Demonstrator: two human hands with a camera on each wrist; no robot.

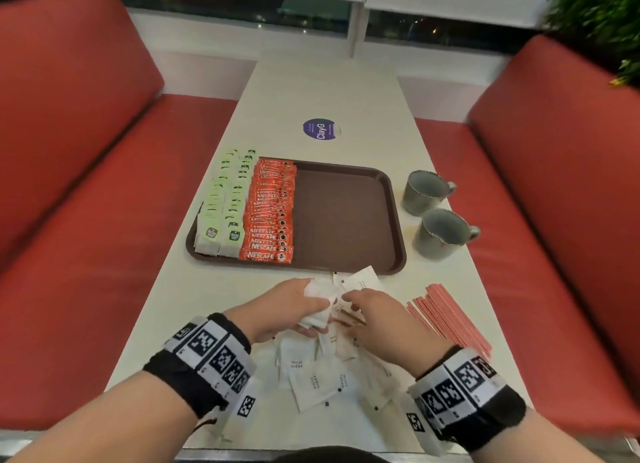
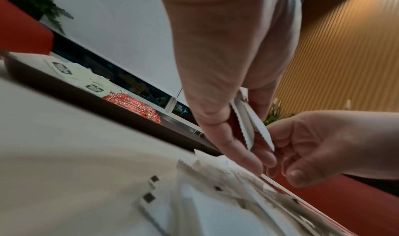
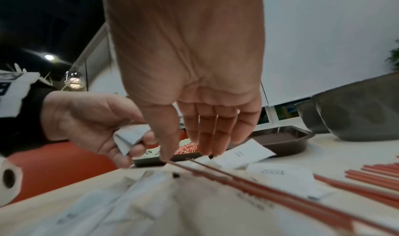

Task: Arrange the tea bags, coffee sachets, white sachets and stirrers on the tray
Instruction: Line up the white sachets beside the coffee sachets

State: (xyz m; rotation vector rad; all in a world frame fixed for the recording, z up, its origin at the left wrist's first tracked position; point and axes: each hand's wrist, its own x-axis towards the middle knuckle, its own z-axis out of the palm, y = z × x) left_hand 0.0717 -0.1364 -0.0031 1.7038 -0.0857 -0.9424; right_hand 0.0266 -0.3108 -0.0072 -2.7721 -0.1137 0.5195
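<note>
2 red benches (image 1: 86, 185), white table (image 1: 325, 92), dark window (image 1: 242, 5)

Right hand (image 3: 194, 93) hanging fingers-down over loose white sachets (image 3: 244, 152) and a couple of stirrers (image 3: 237, 178) on the table (image 3: 345, 154). Left hand (image 3: 92, 120) clutching a small bunch of sachets beside it. Brown tray (image 3: 287, 142) sitting just behind.

Ahead of your left grip (image 1: 291, 308) sits the tray (image 1: 346, 220); stirrers (image 1: 450, 317) lie right of your right grip (image 1: 377, 320); sachets (image 1: 311, 386) lie beneath both.
</note>
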